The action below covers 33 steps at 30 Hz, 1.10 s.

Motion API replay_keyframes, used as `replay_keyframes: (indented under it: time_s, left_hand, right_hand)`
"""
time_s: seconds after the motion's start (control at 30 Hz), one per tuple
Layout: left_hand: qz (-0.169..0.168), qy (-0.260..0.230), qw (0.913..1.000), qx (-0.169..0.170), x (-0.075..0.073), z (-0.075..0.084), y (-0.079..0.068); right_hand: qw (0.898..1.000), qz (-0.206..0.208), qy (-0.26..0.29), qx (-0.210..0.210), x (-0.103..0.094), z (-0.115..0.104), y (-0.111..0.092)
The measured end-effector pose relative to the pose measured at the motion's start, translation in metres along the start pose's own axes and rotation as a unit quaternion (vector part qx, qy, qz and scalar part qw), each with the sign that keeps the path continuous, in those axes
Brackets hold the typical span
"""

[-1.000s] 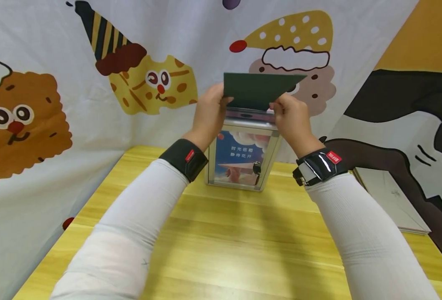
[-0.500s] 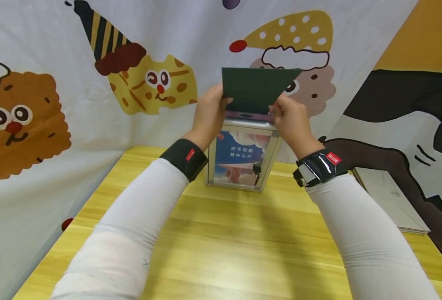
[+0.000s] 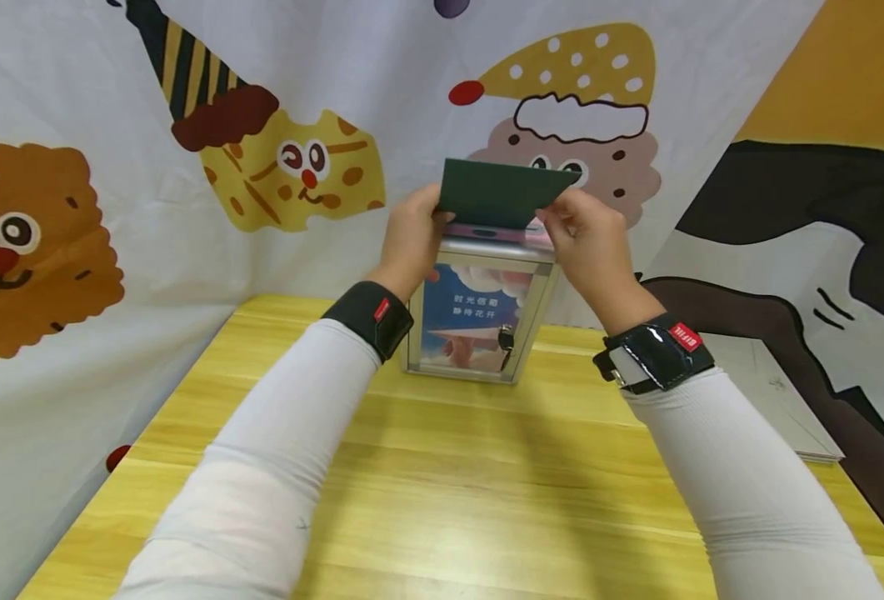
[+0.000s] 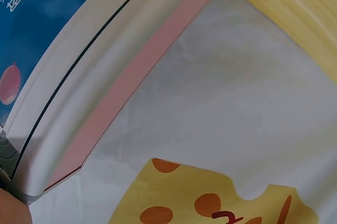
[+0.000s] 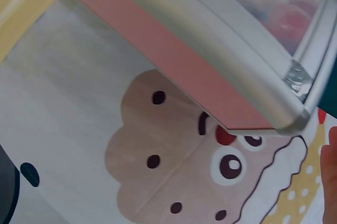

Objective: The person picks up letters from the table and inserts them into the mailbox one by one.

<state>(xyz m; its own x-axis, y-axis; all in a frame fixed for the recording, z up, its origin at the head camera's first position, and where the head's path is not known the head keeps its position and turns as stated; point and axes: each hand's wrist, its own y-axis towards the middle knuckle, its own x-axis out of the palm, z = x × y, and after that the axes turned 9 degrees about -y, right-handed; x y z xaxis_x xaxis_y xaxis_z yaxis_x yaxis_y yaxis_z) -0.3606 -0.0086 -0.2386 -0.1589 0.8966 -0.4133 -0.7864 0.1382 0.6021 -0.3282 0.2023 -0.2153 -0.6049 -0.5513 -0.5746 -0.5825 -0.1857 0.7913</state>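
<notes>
A flat dark green card (image 3: 490,193) stands tilted over the top of a small letter box (image 3: 456,342), its lower edge right at the lid with the oval mark. My left hand (image 3: 410,237) grips the card's left edge, thumb on the near side. At the card's lower right my right hand (image 3: 595,242) pinches it between thumb and forefinger. The box's pink and silver top edge (image 4: 113,95) fills much of the left wrist view, and a sliver of the card (image 5: 329,95) shows at the right border of the right wrist view.
The box has a blue printed front and a small lock (image 3: 506,336) on its door. Pale flat books or folders (image 3: 775,392) lie on the yellow wooden table (image 3: 442,500) to the right. A cartoon-printed cloth (image 3: 382,75) hangs close behind the box.
The card rose slightly, then came down lower toward the box top. My right hand has shifted slightly to the right, and the head view has turned a little.
</notes>
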Motion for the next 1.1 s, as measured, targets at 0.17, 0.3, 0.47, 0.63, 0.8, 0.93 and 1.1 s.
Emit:
replay_keyframes:
  time_s: [0.17,0.3,0.47,0.63,0.8,0.93,1.1]
  left_hand:
    - [-0.009,-0.007,0.9996,-0.025,-0.003,0.000,0.001]
    - [-0.014,-0.005,0.9993,-0.034,-0.004,0.002,0.001]
    - [0.020,0.012,0.9997,0.004,-0.011,0.004,0.001]
    - [0.056,-0.007,0.9975,0.043,-0.021,0.013,0.003]
    - [0.063,-0.019,0.9958,0.064,-0.028,0.024,0.004]
    - [0.055,-0.008,0.9957,0.074,-0.032,0.030,0.003]
    - [0.043,0.001,0.9964,0.073,-0.034,0.033,0.002]
  right_hand:
    - [0.999,0.047,0.001,-0.026,-0.003,-0.004,0.002]
    - [0.997,0.054,-0.007,-0.045,-0.001,-0.004,0.004]
    - [0.997,0.046,-0.026,-0.052,0.003,-0.001,0.007]
    - [0.999,0.016,-0.036,-0.036,0.007,0.003,0.008]
    - [0.999,-0.004,-0.035,-0.014,0.012,0.009,0.004]
    - [0.999,-0.010,-0.037,-0.003,0.016,0.013,0.002]
    - [0.999,-0.022,-0.038,0.010,0.020,0.014,0.000]
